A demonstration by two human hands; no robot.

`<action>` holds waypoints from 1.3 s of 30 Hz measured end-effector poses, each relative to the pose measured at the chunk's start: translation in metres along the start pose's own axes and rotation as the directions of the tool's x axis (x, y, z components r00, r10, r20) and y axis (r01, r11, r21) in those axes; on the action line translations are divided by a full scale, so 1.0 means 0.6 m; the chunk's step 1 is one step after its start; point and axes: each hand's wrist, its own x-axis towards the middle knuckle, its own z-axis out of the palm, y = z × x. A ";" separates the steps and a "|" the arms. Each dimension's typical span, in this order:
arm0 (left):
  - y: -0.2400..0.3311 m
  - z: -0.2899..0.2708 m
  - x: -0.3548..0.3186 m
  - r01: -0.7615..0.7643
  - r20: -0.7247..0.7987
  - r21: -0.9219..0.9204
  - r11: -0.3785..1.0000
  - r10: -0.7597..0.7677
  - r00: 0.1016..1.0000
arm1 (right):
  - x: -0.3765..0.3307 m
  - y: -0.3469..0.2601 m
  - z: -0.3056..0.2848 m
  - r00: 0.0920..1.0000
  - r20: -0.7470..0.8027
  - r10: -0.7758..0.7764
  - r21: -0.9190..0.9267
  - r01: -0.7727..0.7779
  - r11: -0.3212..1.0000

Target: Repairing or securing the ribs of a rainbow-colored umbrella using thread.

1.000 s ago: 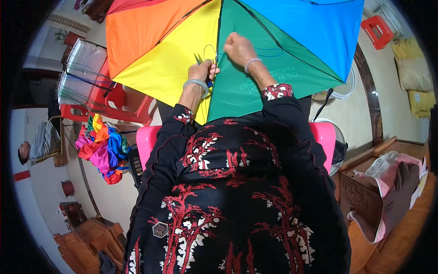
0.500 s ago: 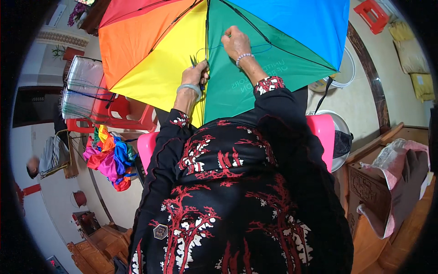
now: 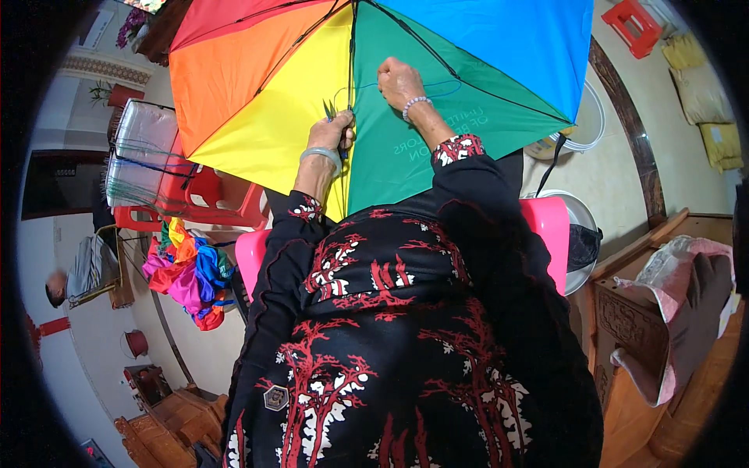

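Observation:
A rainbow-coloured umbrella (image 3: 273, 86) is spread over my lap, its inner side with the thin black ribs facing me. My left hand (image 3: 334, 134) is closed at the seam between the yellow and green panels, beside a rib. It grips small scissors (image 3: 330, 109), whose dark blades point up out of the fist. My right hand (image 3: 401, 84) is pinched above the green panel. A thin blue thread (image 3: 445, 92) loops out from it across the green cloth and also runs toward the seam near my left hand. Any needle in the pinch is too small to make out.
At the left, a red stool (image 3: 226, 199) bears a plastic-wrapped bundle (image 3: 144, 148); a heap of colourful cloth (image 3: 191, 273) lies below it. White buckets (image 3: 589, 117) stand at the right, near a wooden bench (image 3: 632, 320). A person (image 3: 90, 261) sits farther off at the left.
Both hands have come slightly nearer to me, the right one still pinched. The umbrella has shifted a little to the left with them. The scissors stay in my left hand.

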 end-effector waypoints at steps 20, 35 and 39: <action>-0.010 0.012 0.010 -0.014 -0.176 -0.198 0.980 -0.021 0.984 | -0.017 -0.007 -0.007 0.969 0.013 -0.245 -0.125 0.245 0.962; -0.008 0.015 -0.003 -0.058 -0.122 0.193 0.980 0.082 0.989 | -0.015 -0.010 0.014 0.970 0.003 -0.244 -0.133 0.242 0.961; -0.001 0.012 0.005 -0.032 -0.126 0.176 0.984 0.055 0.991 | -0.016 -0.007 -0.001 0.986 0.076 -0.150 -0.145 0.160 0.976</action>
